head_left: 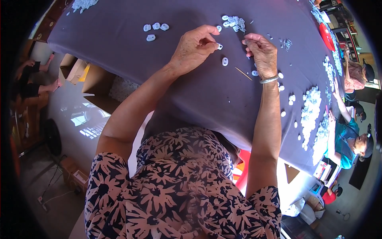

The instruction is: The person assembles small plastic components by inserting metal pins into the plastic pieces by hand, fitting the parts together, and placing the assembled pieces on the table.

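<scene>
**Patterned shirt (167, 195) foremost; white piece (220, 46) held in left hand (192, 49)**

The shirt fills the lower foreground. Beyond it, both hands are over the dark tablecloth (203, 95). The white piece sits at the left thumb's tip, clamped there, with the index finger extended apart from it. The right hand (263, 51), wearing a bracelet (269, 79), has thumb and fingers drawn together; whether anything is between them cannot be told. A two-holed piece (225, 61) lies between the hands, a thin stick (243, 73) near it. Further off are a cluster of white pieces (234, 22) and scattered small pins (287, 44).

Assessment: so small a piece calls for a light, steady pinch close to the edge, its face left uncovered by the thumb. Resting the wrists would likely limit tremor. Loose pins are best kept clear of the sleeves.
</scene>
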`<state>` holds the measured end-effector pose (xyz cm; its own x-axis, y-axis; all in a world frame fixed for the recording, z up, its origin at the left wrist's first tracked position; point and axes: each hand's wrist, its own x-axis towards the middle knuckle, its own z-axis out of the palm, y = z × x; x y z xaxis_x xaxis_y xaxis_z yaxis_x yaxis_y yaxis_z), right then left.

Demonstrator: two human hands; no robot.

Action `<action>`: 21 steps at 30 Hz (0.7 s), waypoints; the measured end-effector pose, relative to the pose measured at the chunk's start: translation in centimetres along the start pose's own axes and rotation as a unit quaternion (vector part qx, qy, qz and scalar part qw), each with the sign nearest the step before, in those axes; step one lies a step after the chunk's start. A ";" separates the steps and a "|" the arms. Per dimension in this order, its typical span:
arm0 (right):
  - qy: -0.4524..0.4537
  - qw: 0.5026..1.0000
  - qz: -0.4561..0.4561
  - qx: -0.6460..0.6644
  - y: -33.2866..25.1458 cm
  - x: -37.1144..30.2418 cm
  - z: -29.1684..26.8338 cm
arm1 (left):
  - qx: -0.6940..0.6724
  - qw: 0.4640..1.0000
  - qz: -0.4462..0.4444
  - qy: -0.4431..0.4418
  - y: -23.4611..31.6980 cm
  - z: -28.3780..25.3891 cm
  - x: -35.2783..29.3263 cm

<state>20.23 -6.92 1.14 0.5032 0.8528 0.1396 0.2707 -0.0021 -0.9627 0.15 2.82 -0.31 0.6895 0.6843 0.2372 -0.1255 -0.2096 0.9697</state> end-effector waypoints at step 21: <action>0.080 0.874 -0.238 -0.415 0.6 0.3 0.7 | -0.001 1.000 0.005 -0.001 -0.1 0.0 0.0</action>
<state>19.95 -6.35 0.48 0.2618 0.7757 0.5743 0.9498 -0.1017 -0.2958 0.14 2.86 -0.43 0.6894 0.6809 0.2471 -0.1344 -0.2150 0.9673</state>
